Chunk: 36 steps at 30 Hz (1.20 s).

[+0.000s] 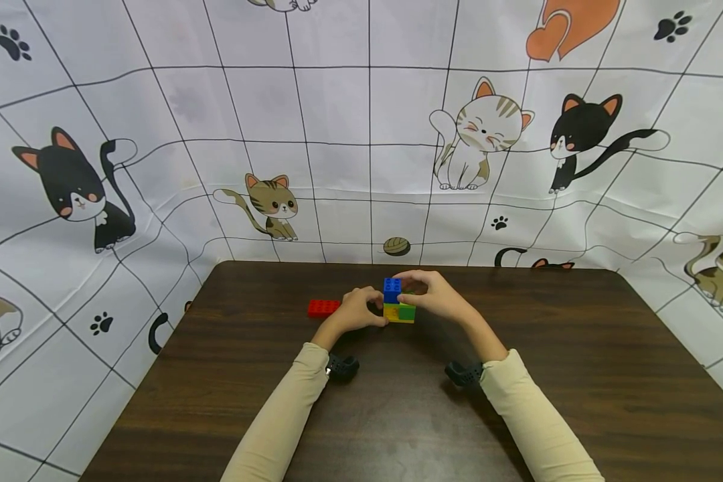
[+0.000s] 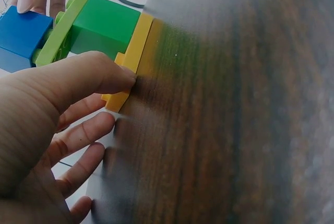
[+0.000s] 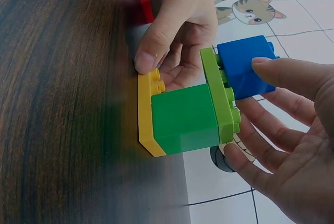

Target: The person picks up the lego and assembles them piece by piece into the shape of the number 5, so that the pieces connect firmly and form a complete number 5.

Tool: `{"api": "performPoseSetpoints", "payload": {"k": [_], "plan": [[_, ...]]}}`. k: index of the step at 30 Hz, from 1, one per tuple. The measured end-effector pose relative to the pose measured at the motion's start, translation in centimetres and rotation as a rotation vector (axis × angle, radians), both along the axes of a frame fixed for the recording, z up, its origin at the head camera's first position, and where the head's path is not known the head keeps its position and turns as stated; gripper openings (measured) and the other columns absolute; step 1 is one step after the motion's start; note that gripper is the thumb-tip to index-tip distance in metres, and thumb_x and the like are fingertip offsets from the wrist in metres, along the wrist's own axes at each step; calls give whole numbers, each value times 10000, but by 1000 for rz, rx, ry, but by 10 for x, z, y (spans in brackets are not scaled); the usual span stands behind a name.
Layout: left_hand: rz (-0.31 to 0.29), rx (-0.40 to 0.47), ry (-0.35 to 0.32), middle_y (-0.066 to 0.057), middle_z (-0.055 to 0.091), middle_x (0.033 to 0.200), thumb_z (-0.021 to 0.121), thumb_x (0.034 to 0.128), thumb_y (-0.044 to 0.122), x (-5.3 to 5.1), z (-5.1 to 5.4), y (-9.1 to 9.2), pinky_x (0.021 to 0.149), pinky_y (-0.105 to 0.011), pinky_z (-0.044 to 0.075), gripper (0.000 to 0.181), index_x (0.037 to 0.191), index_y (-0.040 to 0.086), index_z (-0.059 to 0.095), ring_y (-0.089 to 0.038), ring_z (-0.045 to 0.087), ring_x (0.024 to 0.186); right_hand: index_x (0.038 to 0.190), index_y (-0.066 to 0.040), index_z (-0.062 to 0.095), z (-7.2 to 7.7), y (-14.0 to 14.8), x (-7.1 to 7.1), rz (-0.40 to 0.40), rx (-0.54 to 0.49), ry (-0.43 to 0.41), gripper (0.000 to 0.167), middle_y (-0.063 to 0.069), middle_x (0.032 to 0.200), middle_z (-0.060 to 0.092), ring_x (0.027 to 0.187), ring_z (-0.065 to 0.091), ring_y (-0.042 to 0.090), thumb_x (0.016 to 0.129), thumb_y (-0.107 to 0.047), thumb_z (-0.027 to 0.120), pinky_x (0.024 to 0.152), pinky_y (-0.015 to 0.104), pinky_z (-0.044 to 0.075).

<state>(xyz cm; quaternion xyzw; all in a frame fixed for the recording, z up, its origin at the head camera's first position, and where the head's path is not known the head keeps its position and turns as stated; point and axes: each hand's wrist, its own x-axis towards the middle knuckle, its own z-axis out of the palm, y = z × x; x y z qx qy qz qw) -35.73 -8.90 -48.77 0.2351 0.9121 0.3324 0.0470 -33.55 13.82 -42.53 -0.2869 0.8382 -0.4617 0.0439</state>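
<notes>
A small stack of toy building bricks stands on the dark table. At its bottom is a flat yellow brick [image 3: 145,114]. A green brick [image 3: 185,119] sits on one end of it, under a flat lime-green brick [image 3: 216,91]. On the opposite end of the lime piece is a blue brick [image 1: 392,290], seated on or just touching its studs; I cannot tell which. My left hand [image 1: 358,310] pinches the free end of the yellow brick between thumb and fingers. The blue brick is held by my right hand [image 1: 436,294], thumb on the near face and fingers behind.
A red brick [image 1: 323,308] lies on the table [image 1: 385,422], left of my left hand. Behind the table's far edge hangs a white cloth [image 1: 337,107] printed with cats and grid lines. Dark wrist straps [image 1: 343,367] sit at both cuffs.
</notes>
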Motion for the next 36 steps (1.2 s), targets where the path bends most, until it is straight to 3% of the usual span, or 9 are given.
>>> {"api": "performPoseSetpoints", "payload": {"k": [27,36], "plan": [[-24,9,21,-65,675,1045,839,829,242,-3,0,-2,1011,-531,370,349,1101,63,711,-242,583,1031,1352,-13,617,-1,-2,-2,-19,15,12,411,193,1208,686,1115,640,324,968,-134,698,996,509,534],[-31,-3,33,-68,676,1044,839,829,248,-5,1,-3,1014,-532,373,333,1076,66,711,-245,584,1027,1364,64,582,-1,-5,-3,-30,21,6,421,274,1221,664,1125,621,408,969,-53,668,1004,573,509]]}}
